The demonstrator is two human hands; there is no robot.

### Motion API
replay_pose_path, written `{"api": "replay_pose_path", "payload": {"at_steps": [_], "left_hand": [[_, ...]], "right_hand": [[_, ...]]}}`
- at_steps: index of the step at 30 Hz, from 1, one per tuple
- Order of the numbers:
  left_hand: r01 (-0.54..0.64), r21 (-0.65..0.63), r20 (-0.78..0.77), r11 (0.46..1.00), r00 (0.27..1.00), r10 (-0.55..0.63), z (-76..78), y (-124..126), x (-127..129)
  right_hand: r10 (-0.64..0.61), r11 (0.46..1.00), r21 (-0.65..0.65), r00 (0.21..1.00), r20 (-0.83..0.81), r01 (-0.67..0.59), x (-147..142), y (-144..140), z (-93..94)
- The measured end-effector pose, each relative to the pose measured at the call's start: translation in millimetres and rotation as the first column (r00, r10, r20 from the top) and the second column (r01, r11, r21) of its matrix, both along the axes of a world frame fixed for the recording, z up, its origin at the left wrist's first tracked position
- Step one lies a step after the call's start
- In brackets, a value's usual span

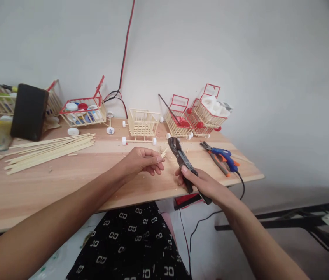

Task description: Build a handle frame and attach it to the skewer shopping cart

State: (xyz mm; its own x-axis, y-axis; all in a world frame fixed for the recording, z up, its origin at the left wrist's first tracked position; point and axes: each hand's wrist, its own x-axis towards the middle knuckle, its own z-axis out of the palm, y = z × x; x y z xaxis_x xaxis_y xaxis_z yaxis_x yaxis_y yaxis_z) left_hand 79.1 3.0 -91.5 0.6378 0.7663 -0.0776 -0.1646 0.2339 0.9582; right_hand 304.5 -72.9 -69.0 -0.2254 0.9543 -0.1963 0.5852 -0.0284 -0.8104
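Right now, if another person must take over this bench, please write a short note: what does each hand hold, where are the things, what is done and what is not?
Left hand: pinches a short pale wooden stick piece above the wooden table.
Right hand: grips the dark metal pliers, whose head is next to the stick piece.
Done: the unpainted wooden cart basket stands with wheels; red-trimmed carts are behind.
Left: the long bamboo sticks lie uncut on the left. The blue glue gun lies on the right.

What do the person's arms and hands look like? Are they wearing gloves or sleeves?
No gloves and no sleeves: both forearms are bare all the way to the edge of the picture. The left hand and right hand show no rings, watch or bracelets, and the fingernails look short and plain.
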Motion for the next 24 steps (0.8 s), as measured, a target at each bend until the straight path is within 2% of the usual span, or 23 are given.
{"api": "replay_pose_path", "payload": {"at_steps": [3, 8, 14, 19, 24], "left_hand": [[0.019, -0.014, 0.007, 1.000, 1.000, -0.019, -0.6, -0.5, 1.0], [0.046, -0.024, -0.037, 0.999, 0.998, -0.047, 1.0, -1.0, 1.1], [0.048, -0.037, -0.068, 0.998, 0.996, -0.051, 1.7, 0.4, 0.4], [0.026, -0.005, -0.090, 1.000, 0.996, -0.026, 1.6, 0.5, 0.3], [0.015, -0.012, -0.107, 1.000, 0.994, -0.016, 2.1, 0.1, 0.5]], "right_hand": [[0.075, 0.995, -0.063, 0.997, 0.036, -0.072, 4.8, -8.4, 5.3], [0.133, 0.990, -0.058, 0.986, 0.103, -0.127, 5.7, -7.1, 6.7], [0.101, 0.995, 0.010, 0.987, 0.122, -0.103, 2.1, -4.3, 1.6], [0.047, 0.999, 0.018, 0.996, 0.080, -0.048, -1.9, -7.4, -0.7], [0.015, 0.995, 0.092, 0.981, 0.192, -0.033, -7.7, -10.0, 1.6]]}}
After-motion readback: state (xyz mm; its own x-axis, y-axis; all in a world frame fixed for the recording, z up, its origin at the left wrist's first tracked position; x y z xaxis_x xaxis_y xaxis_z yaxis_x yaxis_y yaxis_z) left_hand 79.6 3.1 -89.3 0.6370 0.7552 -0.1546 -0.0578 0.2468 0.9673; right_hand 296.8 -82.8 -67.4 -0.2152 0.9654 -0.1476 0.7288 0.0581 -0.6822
